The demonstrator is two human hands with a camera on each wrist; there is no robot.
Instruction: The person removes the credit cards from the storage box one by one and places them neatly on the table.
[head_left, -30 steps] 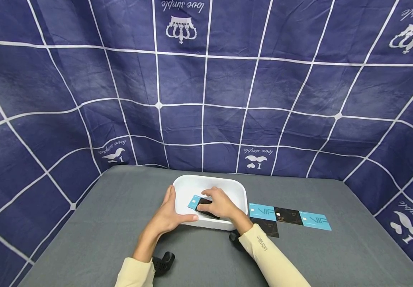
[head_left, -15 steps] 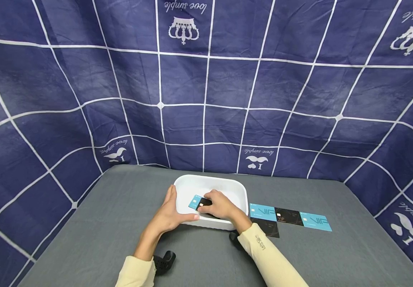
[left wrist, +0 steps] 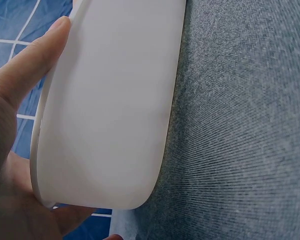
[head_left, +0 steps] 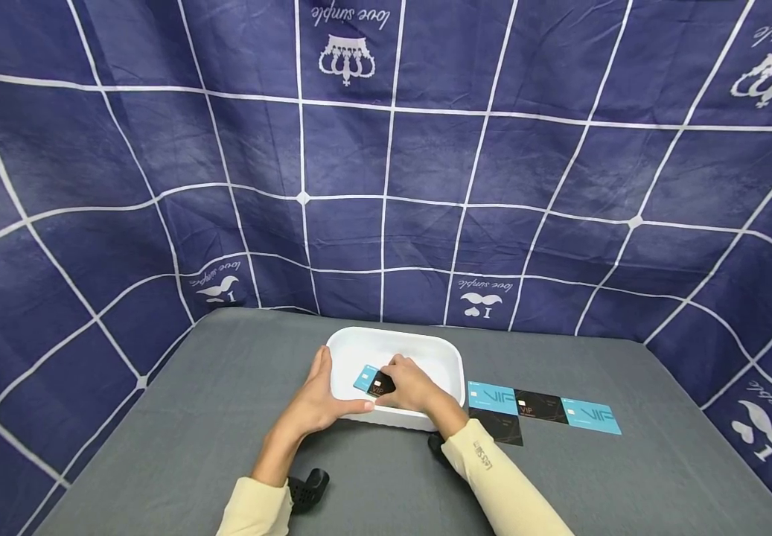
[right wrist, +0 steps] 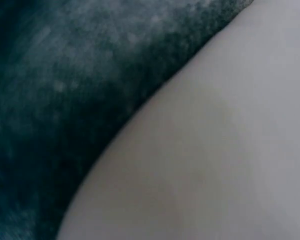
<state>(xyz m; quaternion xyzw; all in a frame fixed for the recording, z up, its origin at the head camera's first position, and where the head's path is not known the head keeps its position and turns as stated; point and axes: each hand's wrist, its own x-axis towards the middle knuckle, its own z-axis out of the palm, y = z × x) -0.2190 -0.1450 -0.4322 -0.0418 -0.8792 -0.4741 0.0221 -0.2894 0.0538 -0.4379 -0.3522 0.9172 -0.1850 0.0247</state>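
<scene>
In the head view a white plastic tray (head_left: 426, 340) stands on the grey cloth. My left hand (head_left: 312, 402) grips its near left corner, thumb along the near rim and fingers at the left end. The left wrist view shows the tray's side wall (left wrist: 110, 110) and that thumb (left wrist: 37, 57) on the rim. Inside lie a blue card (head_left: 364, 377) and, overlapping it, a black VIP card (head_left: 379, 385). My right hand (head_left: 414, 388) reaches over the near rim and pinches the black card, covering its right part. Only a blurred tray wall (right wrist: 215, 150) fills most of the right wrist view.
Right of the tray, a blue VIP card (head_left: 491, 397), a black card (head_left: 541, 406) and another blue card (head_left: 590, 415) lie in a row. Another black card (head_left: 501, 426) lies below the first. A blue checked curtain (head_left: 426, 164) hangs behind the table.
My right thumb has moved off the black card's face toward the near rim, and more of its VIP print shows. My left hand and the tray stay put.
</scene>
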